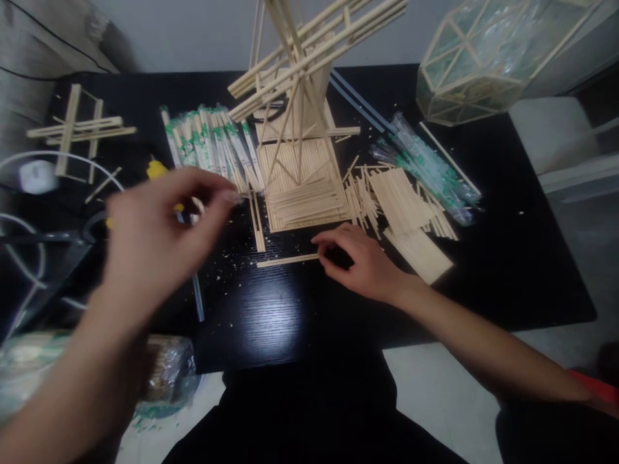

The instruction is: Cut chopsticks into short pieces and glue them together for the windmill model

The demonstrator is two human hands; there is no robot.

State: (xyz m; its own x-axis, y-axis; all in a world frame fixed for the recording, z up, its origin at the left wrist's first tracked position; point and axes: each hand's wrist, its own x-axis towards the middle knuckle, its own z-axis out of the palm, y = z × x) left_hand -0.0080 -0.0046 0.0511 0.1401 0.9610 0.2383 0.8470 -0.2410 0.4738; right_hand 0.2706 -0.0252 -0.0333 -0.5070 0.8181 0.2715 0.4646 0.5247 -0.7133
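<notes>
My left hand (159,219) is raised over the left of the table, thumb and forefinger pinched together. Whatever lies between those fingertips is too small and blurred to name. Low over the black table, my right hand (360,263) is closed around the right end of a pair of wooden chopsticks (287,260), which lies crosswise. Another pair of chopsticks (256,222) points away from me, between the hands. Just beyond them is a flat panel of sticks (302,164) with loose thin sticks (307,201) on it. Above the panel rises a wooden stick structure (300,71).
Wrapped chopsticks (210,138) lie at the back left, near a stick frame (77,132). A yellow-tipped glue gun (156,169) and white cable are behind my left hand. Short stick panels (401,200), plastic wrappers (430,167) and a faceted stick-framed form (467,71) stand right.
</notes>
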